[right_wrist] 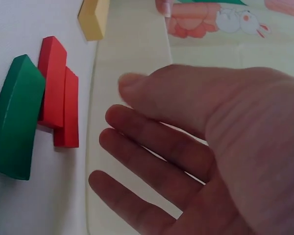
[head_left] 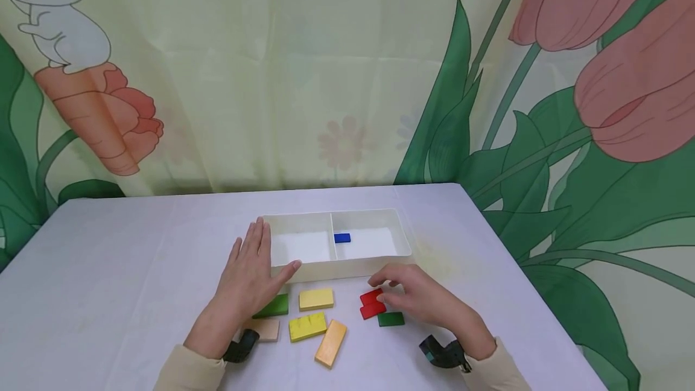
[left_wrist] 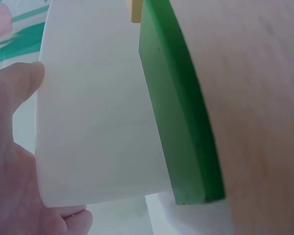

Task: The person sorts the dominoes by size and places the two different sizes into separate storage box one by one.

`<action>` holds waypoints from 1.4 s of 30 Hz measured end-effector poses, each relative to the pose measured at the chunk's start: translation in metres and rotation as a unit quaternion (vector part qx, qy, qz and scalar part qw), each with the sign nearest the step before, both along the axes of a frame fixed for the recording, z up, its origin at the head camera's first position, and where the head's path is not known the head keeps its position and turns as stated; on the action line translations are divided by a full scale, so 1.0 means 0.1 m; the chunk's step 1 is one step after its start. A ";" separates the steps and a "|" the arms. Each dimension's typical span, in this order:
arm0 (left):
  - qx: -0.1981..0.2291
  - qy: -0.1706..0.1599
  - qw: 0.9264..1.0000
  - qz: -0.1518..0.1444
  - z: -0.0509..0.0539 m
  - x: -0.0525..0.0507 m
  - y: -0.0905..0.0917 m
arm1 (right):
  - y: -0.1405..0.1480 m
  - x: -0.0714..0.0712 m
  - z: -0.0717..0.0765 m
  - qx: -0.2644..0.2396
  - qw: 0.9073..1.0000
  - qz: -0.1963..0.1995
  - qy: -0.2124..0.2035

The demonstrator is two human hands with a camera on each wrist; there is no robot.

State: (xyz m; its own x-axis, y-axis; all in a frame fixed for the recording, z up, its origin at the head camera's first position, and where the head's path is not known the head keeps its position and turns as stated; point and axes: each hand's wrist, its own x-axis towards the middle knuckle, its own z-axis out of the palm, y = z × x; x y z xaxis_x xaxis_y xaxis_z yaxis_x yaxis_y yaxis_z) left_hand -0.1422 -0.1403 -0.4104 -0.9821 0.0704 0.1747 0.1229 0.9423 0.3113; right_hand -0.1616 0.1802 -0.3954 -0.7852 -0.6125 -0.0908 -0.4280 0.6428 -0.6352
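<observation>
My left hand rests against the left end of a white two-compartment box, its fingers straight along that side and the thumb at the front rim. A small blue block lies in the right compartment, beside the divider. Over two small red blocks hovers my right hand, fingers loosely bent. The right wrist view shows nothing between its fingers, with the red blocks and a dark green block apart from them. A larger green block lies near the left wrist.
In front of the box lie a pale yellow block, a bright yellow block, an orange block and a beige block, partly behind the left wrist. A white cloth covers the table; a printed curtain hangs behind.
</observation>
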 end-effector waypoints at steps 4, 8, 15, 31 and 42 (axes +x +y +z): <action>0.003 -0.010 1.000 -0.001 0.00 0.00 0.00 | -0.04 0.00 -0.04 0.015 1.000 -0.005 -0.010; 0.007 -0.012 1.000 -0.004 0.00 0.00 -0.01 | -0.08 0.02 -0.07 0.017 1.000 0.002 -0.001; 0.007 -0.017 1.000 -0.003 0.01 0.01 -0.01 | -0.14 0.02 -0.13 0.020 0.999 0.010 0.046; 0.007 -0.014 1.000 -0.002 0.03 0.00 0.00 | -0.23 0.04 -0.21 0.027 0.995 0.006 0.097; 0.009 -0.012 1.000 -0.002 0.02 -0.01 0.00 | -0.24 0.02 -0.22 0.026 0.996 -0.002 0.083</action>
State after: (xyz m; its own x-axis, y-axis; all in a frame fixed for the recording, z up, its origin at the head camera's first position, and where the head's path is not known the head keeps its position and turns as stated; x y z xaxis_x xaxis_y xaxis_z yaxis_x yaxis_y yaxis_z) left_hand -0.1428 -0.1406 -0.4083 -0.9859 0.0710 0.1517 0.1184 0.9359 0.3319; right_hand -0.1593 0.1565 -0.4172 -0.7947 -0.6069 0.0094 -0.5220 0.6754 -0.5209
